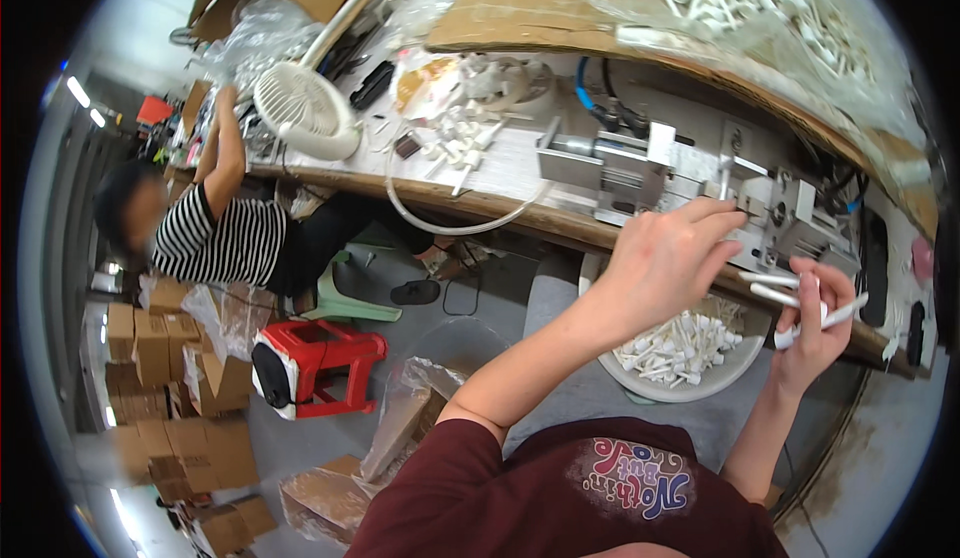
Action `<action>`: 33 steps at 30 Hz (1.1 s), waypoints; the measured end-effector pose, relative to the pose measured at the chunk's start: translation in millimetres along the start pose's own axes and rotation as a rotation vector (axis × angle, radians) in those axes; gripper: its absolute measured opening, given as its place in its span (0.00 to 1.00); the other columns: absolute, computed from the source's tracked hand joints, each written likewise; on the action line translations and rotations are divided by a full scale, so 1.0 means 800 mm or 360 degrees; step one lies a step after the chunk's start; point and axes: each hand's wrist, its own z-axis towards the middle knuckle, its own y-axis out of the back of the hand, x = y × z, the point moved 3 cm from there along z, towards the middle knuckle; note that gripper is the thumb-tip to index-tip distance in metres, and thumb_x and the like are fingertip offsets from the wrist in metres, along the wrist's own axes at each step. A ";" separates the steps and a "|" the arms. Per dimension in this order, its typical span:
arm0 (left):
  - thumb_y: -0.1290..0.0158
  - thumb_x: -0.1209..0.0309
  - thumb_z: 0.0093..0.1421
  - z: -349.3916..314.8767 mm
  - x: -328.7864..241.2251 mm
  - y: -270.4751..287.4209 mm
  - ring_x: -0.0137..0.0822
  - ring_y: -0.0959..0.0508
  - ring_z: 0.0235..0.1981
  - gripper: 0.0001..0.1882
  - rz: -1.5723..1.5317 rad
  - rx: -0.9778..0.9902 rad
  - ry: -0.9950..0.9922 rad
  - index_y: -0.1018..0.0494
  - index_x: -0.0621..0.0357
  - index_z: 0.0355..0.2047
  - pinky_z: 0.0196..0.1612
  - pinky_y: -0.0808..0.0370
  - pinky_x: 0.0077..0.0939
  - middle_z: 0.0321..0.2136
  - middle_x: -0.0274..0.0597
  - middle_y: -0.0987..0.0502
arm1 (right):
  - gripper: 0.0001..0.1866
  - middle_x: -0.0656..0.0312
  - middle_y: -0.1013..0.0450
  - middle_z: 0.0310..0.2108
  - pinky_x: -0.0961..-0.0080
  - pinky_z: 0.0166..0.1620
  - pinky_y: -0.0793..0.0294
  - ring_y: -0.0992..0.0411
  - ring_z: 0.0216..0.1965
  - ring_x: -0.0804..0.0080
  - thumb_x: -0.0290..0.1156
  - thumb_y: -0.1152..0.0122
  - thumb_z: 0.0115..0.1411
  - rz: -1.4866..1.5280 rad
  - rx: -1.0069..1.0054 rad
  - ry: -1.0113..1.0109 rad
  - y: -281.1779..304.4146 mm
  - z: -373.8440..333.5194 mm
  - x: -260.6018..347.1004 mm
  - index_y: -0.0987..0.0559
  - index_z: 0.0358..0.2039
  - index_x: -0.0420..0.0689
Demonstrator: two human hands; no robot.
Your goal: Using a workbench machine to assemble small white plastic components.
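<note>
My left hand (672, 256) reaches over a metal clamping fixture (790, 220) on the bench, its fingers stretched out and the thumb apart from them. Its fingertips are beside a white stemmed piece (727, 170) in the fixture; whether they touch it I cannot tell. My right hand (812, 343), at the bench's front edge, is closed around several white plastic stemmed pieces (775, 293), which stick out between the fingers. Below and between my hands, a pale round basin (690, 394) in front of the bench holds many similar white pieces (680, 348).
A cardboard sheet (560, 18) and a clear bag of white pieces (780, 3) lie above the fixture. Loose white pieces (465, 140) and a white fan (300, 108) are farther left. Beyond are a co-worker in a striped shirt (225, 243), a red stool (325, 358) and cartons (190, 448).
</note>
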 end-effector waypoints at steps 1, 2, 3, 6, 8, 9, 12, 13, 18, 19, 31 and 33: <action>0.37 0.70 0.52 0.000 -0.011 0.005 0.43 0.17 0.34 0.15 -0.0136 -0.0097 0.0024 0.20 0.59 0.40 0.36 0.20 0.33 0.45 0.45 0.19 | 0.09 0.46 0.22 0.39 0.91 0.18 0.41 0.39 0.16 0.87 0.18 0.40 0.61 -0.0030 0.0080 0.0048 0.003 -0.004 0.000 0.25 0.43 0.36; 0.37 0.69 0.52 -0.003 -0.023 0.008 0.43 0.17 0.35 0.15 -0.0275 -0.0207 0.0068 0.20 0.59 0.40 0.37 0.20 0.33 0.45 0.46 0.19 | 0.10 0.44 0.23 0.41 0.92 0.19 0.39 0.37 0.18 0.86 0.18 0.40 0.61 -0.0002 0.0166 0.0061 0.010 -0.008 -0.003 0.25 0.44 0.37; 0.36 0.68 0.51 -0.003 -0.037 0.004 0.43 0.18 0.36 0.15 -0.0275 -0.0305 -0.0092 0.20 0.58 0.39 0.38 0.21 0.33 0.44 0.46 0.19 | 0.11 0.44 0.23 0.42 0.90 0.20 0.37 0.33 0.20 0.83 0.18 0.40 0.60 -0.0075 0.0174 0.0190 0.014 -0.012 0.002 0.25 0.44 0.37; 0.35 0.64 0.49 -0.012 -0.079 -0.017 0.43 0.20 0.37 0.16 -0.0530 -0.0294 -0.0182 0.22 0.58 0.37 0.38 0.23 0.34 0.40 0.44 0.20 | 0.15 0.44 0.24 0.45 0.72 0.41 0.22 0.24 0.40 0.64 0.19 0.35 0.60 0.0007 0.0174 0.0549 0.026 -0.024 0.012 0.26 0.46 0.39; 0.35 0.64 0.47 -0.014 -0.084 -0.019 0.43 0.20 0.34 0.17 -0.0534 -0.0338 -0.0106 0.23 0.58 0.35 0.36 0.24 0.33 0.35 0.43 0.21 | 0.17 0.44 0.24 0.47 0.68 0.46 0.21 0.24 0.43 0.63 0.16 0.35 0.58 -0.0194 0.0254 0.0733 0.020 -0.028 0.022 0.25 0.48 0.37; 0.35 0.63 0.47 -0.015 -0.083 -0.018 0.43 0.20 0.32 0.17 -0.0538 -0.0359 -0.0070 0.23 0.59 0.35 0.35 0.24 0.33 0.33 0.43 0.21 | 0.18 0.43 0.24 0.47 0.66 0.48 0.20 0.24 0.44 0.61 0.13 0.36 0.57 -0.0287 0.0316 0.0848 0.014 -0.027 0.028 0.25 0.48 0.36; 0.36 0.65 0.45 -0.016 -0.071 -0.017 0.43 0.20 0.30 0.17 -0.0543 -0.0225 -0.0048 0.23 0.59 0.33 0.33 0.24 0.33 0.29 0.42 0.21 | 0.16 0.42 0.25 0.47 0.63 0.50 0.20 0.23 0.44 0.58 0.13 0.36 0.57 -0.0372 0.0436 0.0974 -0.009 -0.035 0.038 0.24 0.46 0.35; 0.36 0.65 0.43 -0.018 -0.071 -0.016 0.42 0.19 0.27 0.17 -0.0614 -0.0198 -0.0011 0.24 0.60 0.33 0.32 0.24 0.34 0.26 0.41 0.21 | 0.16 0.40 0.25 0.48 0.61 0.52 0.21 0.23 0.46 0.56 0.12 0.36 0.56 -0.0320 0.0458 0.0932 -0.007 -0.038 0.037 0.24 0.45 0.34; 0.38 0.70 0.47 -0.018 -0.062 0.001 0.42 0.19 0.29 0.13 -0.0644 -0.0325 -0.0033 0.24 0.61 0.33 0.32 0.23 0.33 0.28 0.42 0.21 | 0.18 0.40 0.25 0.47 0.63 0.50 0.20 0.23 0.46 0.54 0.12 0.35 0.56 -0.0517 0.0493 0.0980 -0.027 -0.039 0.037 0.26 0.46 0.34; 0.38 0.71 0.48 -0.016 -0.059 0.002 0.42 0.19 0.30 0.12 -0.0620 -0.0400 -0.0081 0.24 0.61 0.33 0.32 0.23 0.33 0.29 0.43 0.21 | 0.18 0.40 0.25 0.47 0.68 0.46 0.20 0.22 0.43 0.58 0.12 0.35 0.55 -0.0635 0.0426 0.1047 -0.035 -0.038 0.045 0.25 0.46 0.35; 0.32 0.78 0.43 -0.009 -0.017 0.025 0.33 0.19 0.35 0.18 -0.0091 -0.0370 -0.0276 0.19 0.60 0.37 0.33 0.20 0.24 0.53 0.49 0.26 | 0.07 0.56 0.26 0.30 0.86 0.18 0.40 0.37 0.16 0.82 0.28 0.47 0.70 0.0469 -0.0364 -0.0204 0.027 -0.007 0.000 0.26 0.42 0.39; 0.30 0.77 0.41 -0.013 -0.016 0.024 0.30 0.20 0.36 0.20 0.0047 -0.0336 -0.0219 0.16 0.56 0.39 0.32 0.19 0.19 0.53 0.46 0.26 | 0.08 0.58 0.27 0.26 0.85 0.16 0.39 0.36 0.14 0.80 0.32 0.48 0.71 0.0569 -0.0333 -0.0280 0.013 -0.011 0.003 0.27 0.43 0.40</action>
